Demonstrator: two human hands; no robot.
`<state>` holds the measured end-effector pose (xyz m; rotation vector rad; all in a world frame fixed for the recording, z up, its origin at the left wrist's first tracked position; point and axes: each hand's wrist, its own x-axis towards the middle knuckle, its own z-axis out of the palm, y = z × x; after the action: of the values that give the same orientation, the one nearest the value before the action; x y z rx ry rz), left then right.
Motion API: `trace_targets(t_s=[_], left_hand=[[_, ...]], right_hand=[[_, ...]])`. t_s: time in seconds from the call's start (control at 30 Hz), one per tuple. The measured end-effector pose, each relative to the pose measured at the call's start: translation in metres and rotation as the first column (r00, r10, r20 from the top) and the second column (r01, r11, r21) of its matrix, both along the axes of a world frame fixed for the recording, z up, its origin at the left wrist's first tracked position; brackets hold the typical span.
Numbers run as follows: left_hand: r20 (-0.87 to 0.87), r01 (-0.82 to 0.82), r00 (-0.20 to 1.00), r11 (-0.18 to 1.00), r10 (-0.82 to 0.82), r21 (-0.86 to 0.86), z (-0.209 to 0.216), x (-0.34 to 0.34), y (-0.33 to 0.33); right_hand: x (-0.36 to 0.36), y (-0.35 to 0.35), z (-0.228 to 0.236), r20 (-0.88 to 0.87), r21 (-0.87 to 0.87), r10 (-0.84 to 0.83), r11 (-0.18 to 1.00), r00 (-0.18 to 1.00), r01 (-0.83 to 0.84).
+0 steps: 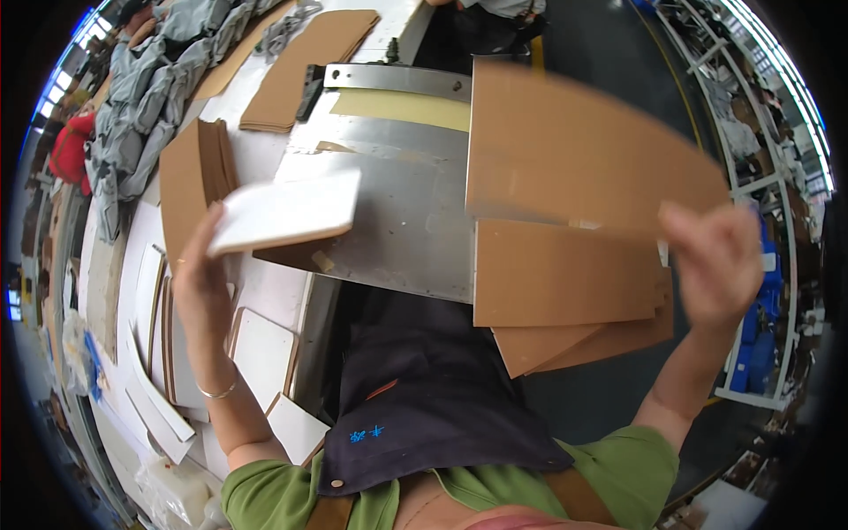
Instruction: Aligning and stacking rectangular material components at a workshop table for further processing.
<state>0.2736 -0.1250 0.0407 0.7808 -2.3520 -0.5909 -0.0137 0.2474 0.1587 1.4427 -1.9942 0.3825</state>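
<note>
My left hand (200, 269) is closed on the near-left end of a white-faced board (287, 210) with a brown edge. The board is held tilted above the left side of a grey metal plate (406, 216). On the right, my right hand (717, 261) is blurred by motion, its fingers pinched at the lower right corner of a large brown cardboard sheet (574, 146). That sheet is blurred toward its right end. Below it, several smaller brown sheets (565, 274) lie fanned out at the plate's right edge.
A metal bar (397, 81) crosses the plate's far end, beside a yellow strip (402, 108). Brown sheet stacks (305, 71) and white boards (265, 349) lie on the left table. Grey cloth (146, 106) is heaped far left; shelving (768, 212) stands right. Another person (499, 7) is beyond.
</note>
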Motion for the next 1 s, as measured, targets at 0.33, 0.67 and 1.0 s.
trace_targets(t_s=[0.33, 0.67, 1.0], left_hand=[[0.206, 0.551, 0.832, 0.729, -0.515, -0.406, -0.022, -0.242, 0.09], [0.534, 0.657, 0.731, 0.65, -0.425, -0.382, -0.056, -0.262, 0.122], [0.506, 0.676, 0.715, 0.66, -0.482, -0.327, -0.053, -0.279, 0.108]], right_hand=[[0.011, -0.003, -0.044, 0.725, 0.146, 0.099, 0.945, 0.681, -0.293], [-0.091, -0.062, -0.171, 0.345, 0.386, -0.332, 0.903, 0.878, 0.19], [-0.098, -0.07, -0.179, 0.274, 0.372, -0.408, 0.88, 0.871, 0.295]])
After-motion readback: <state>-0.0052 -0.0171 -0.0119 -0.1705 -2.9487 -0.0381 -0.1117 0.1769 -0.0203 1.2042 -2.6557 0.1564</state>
